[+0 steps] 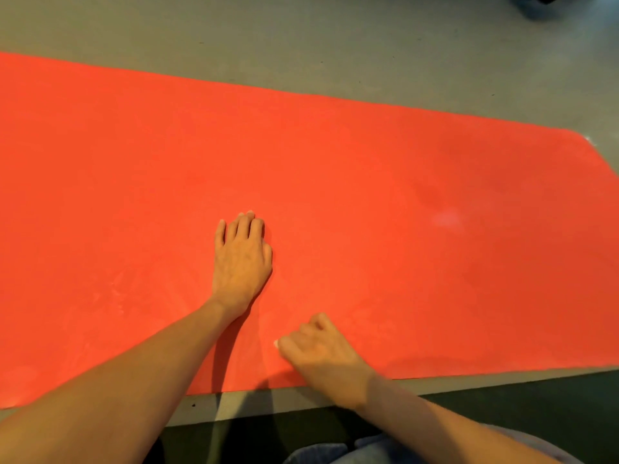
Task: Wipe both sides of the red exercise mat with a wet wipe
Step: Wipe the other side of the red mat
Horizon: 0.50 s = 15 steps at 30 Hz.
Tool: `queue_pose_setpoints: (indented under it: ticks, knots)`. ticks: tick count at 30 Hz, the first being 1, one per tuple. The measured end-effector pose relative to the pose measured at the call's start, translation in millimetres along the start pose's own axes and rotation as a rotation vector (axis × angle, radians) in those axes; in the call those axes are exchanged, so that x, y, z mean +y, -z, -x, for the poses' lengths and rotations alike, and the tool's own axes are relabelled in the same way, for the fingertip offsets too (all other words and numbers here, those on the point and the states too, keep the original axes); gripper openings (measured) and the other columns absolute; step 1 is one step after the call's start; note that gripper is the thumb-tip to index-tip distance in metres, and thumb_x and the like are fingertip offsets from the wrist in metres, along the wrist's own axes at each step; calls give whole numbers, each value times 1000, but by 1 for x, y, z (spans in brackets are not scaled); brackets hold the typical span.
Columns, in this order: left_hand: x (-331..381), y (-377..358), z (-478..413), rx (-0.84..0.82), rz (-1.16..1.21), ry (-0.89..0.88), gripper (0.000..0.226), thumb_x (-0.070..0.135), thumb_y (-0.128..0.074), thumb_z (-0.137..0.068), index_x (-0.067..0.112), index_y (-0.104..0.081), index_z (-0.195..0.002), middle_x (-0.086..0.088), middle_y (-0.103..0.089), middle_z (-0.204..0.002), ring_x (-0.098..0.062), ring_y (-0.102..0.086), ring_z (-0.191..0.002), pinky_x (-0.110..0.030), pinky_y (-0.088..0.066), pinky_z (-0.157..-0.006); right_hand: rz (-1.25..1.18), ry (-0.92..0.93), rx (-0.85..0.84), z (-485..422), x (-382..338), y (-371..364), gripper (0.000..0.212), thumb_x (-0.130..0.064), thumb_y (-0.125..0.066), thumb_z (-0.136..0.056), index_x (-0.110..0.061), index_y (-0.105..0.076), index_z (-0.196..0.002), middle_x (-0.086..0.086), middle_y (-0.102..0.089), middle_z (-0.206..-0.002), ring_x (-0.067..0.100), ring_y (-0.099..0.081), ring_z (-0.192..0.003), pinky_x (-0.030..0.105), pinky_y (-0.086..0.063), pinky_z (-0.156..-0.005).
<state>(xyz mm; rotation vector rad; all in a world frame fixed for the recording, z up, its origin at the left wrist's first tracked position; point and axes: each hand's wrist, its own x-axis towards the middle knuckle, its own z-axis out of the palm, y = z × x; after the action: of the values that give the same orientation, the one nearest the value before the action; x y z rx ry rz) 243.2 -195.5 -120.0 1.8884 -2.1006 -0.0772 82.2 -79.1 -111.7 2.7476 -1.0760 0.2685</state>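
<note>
Currently pressing left grip flat on red mat, no wipe showing; curling right grip at 5 o'clock, contents unclear; risking mat bunching under push.

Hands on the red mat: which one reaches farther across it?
The left hand, palm down near the middle of the red mat. The right hand sits with curled fingers by the mat's near edge.

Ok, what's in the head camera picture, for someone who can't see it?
A person's left hand rests palm down on a red exercise mat lying flat on a grey surface. The right hand, loosely curled, sits near its front edge.
</note>
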Motion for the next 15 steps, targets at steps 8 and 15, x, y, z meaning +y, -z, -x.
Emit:
queue_pose_setpoints:
  ticks: [8, 15]
  knots:
    - [-1, -1, -1, -4, 7, -9, 43, 24, -30, -85, 9, -57, -115, -11, -56, -130, -28, -49, -123, -50, -30, -109, 204, -734, 59, 37, 110, 13, 13, -22, -44, -90, -18, -48, -79, 0, -52, -51, 24, -53, -46, 37, -23, -61]
    - [-3, -2, -1, 5, 20, -11, 41, 23, -32, -85, 9, -56, -115, -10, -55, -130, -28, -48, -123, -50, -29, -110, 18, -7, -10, 28, 9, -3, 10, -17, -51, -84, -21, -44, -91, -7, -50, -67, 14, -46, -60, 33, -27, -68]
